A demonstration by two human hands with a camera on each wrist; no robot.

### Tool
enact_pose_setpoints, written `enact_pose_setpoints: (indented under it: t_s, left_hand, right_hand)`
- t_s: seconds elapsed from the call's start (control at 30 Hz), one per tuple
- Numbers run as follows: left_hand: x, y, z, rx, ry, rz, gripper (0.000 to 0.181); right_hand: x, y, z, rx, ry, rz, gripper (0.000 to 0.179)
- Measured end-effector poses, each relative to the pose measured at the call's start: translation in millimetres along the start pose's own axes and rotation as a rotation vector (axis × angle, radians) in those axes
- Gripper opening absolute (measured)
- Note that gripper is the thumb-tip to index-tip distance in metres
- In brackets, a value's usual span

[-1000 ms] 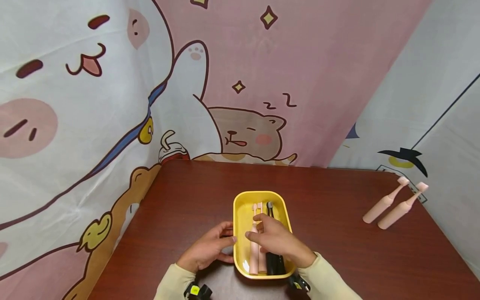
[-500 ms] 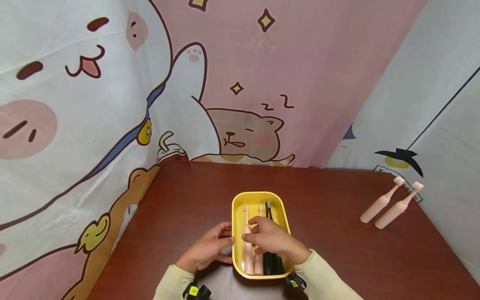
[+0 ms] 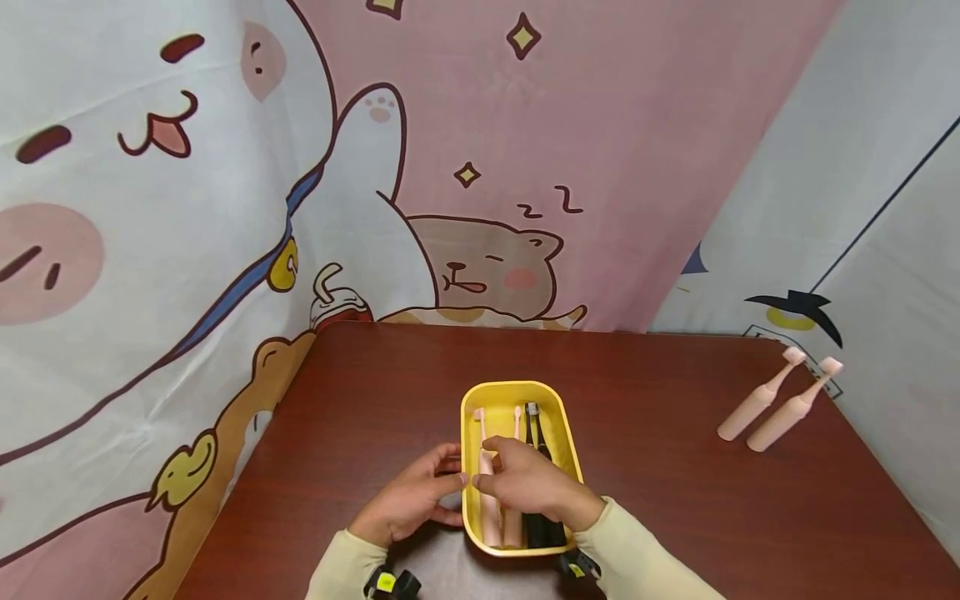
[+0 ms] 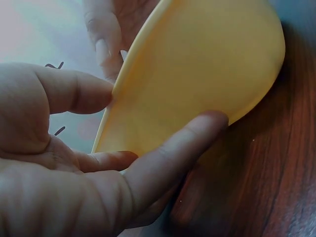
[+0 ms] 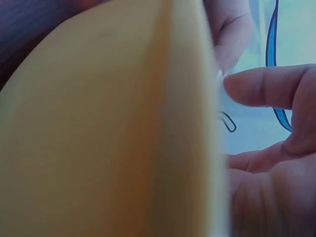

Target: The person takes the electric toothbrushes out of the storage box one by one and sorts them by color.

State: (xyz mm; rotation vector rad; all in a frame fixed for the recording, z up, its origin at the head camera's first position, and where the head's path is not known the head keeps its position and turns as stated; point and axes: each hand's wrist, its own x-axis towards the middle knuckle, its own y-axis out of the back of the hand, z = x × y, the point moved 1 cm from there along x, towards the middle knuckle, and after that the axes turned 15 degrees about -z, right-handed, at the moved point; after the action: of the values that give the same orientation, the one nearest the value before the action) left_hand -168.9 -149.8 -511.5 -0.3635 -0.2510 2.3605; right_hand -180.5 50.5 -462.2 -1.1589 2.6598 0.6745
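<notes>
A yellow tray (image 3: pixel 517 552) holds two pink electric toothbrushes and two black ones (image 3: pixel 537 531). My left hand (image 3: pixel 408 502) rests against its left outer wall, thumb at the rim; in the left wrist view, the fingers lie along the wall (image 4: pixel 197 59) fairly straight. Inside, my right hand (image 3: pixel 534 478) holds the leftmost pink toothbrush (image 3: pixel 490 521) near the upper handle between thumb and fingers. This brush lies beside the left wall, its head facing left. The other pink toothbrush (image 3: pixel 512 531) is partly under that hand. In the right wrist view, the tray wall (image 5: pixel 98 123) hides the fingertips.
On the right of the brown table (image 3: pixel 637 433), two more pink electric toothbrushes stand upright, one (image 3: pixel 746 414) left of the other (image 3: pixel 782 423). A cartoon-printed cloth (image 3: pixel 600 125) hangs behind the table and along its left side.
My right hand has shifted the leftmost pink toothbrush left, from beside its pink neighbour to the tray's left wall, and its head has turned leftward. My left hand stays at the tray.
</notes>
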Motion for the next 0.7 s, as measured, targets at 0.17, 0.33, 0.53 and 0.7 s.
enact_pose_setpoints:
  t_s: [0.17,0.33,0.53,0.7]
  left_hand:
    - [0.5,0.8,-1.3,-0.012,-0.003,0.002,0.058]
    - [0.3,0.0,-0.1,-0.007,-0.003,-0.007,0.057]
    - [-0.5,1.3,2.3,-0.008,-0.006,0.001,0.056]
    - [-0.8,1.5,-0.1,-0.009,-0.015,0.0,0.056]
  right_hand:
    - [1.8,-5.2,-2.9,-0.146,-0.005,0.024,0.067]
    - [4.6,-5.6,1.0,-0.147,-0.014,0.025,0.066]
    - [10.5,-2.5,7.4,0.076,0.014,-0.019,0.069]
    - [12.3,-2.9,12.0,0.167,0.012,-0.022,0.07]
